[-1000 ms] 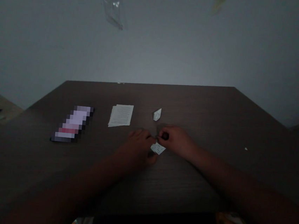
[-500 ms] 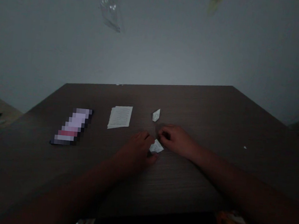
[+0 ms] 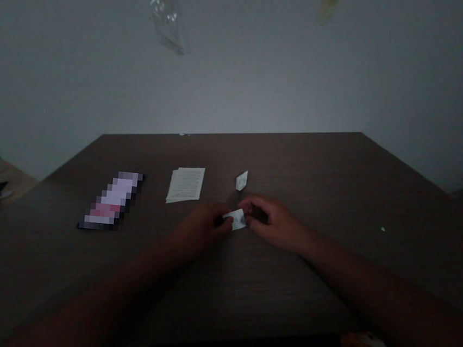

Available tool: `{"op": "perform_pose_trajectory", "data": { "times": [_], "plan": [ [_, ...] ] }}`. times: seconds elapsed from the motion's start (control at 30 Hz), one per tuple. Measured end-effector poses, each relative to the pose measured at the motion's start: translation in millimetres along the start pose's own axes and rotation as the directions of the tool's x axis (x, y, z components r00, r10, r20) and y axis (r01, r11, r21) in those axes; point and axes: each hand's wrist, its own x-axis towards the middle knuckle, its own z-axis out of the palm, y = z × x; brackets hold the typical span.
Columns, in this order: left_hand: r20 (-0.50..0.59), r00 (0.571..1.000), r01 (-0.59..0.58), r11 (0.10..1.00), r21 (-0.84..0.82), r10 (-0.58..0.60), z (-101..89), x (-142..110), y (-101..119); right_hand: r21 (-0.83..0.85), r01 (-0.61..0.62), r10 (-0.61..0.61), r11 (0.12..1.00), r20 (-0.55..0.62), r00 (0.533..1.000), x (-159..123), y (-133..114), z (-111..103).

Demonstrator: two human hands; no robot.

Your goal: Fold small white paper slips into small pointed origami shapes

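A small piece of folded printed paper (image 3: 237, 219) is between my hands, just above or on the brown table (image 3: 297, 169). My left hand (image 3: 205, 225) pinches its left side between thumb and fingers. At its right edge, my right hand (image 3: 272, 218) has its thumb and fingertips closed on the paper, with a gap inside the curled fingers. Beyond my hands stands a small folded paper piece (image 3: 241, 181), pointed at its corners. To the left lies a stack of printed paper sheets (image 3: 186, 184), its edges slightly uneven.
A phone (image 3: 112, 200) with a blurred-out lit screen lies at the left. A tiny white scrap (image 3: 383, 229) is on the right of the table. Behind the table rises a pale wall (image 3: 265, 73) with a clear plastic bag (image 3: 166, 20) on it.
My left hand has drawn back a little and its thumb now presses on the paper. The paper has turned, and my right hand's fingertips have come onto its right edge.
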Motion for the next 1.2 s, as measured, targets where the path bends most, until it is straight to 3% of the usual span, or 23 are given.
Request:
{"op": "perform_pose_trajectory", "data": {
  "times": [0.13,0.37,0.6,0.8,1.0,1.2],
  "plan": [
    [0.044,0.999,-0.026,0.999,-0.039,0.028,4.1,0.2,-2.3,-0.019,-0.076,0.077,0.997,0.025,0.997,-0.3,-3.7,5.6],
    [-0.074,0.997,-0.001,0.986,0.165,0.013,10.8,2.8,-10.9,-0.19,-0.098,0.105,0.977,0.024,0.994,2.9,-0.8,5.9],
    [0.044,0.994,-0.109,0.965,0.24,0.101,13.1,4.5,-7.6,-0.266,0.021,0.018,0.964,0.14,0.99,2.3,1.8,-4.0],
    [0.058,0.977,-0.214,0.94,0.265,0.206,10.3,-0.3,-6.3,-0.298,0.177,-0.101,0.938,0.253,0.962,2.4,-0.3,-12.1],
    [0.059,0.981,-0.194,0.946,0.261,0.185,14.1,1.4,-7.1,-0.323,0.211,-0.12,0.923,0.281,0.952,1.9,3.5,-8.6],
    [0.025,0.979,-0.203,0.974,0.097,0.201,17.3,5.6,-20.7,-0.356,0.234,-0.149,0.905,0.249,0.957,3.0,13.3,-10.5]
  ]
}}
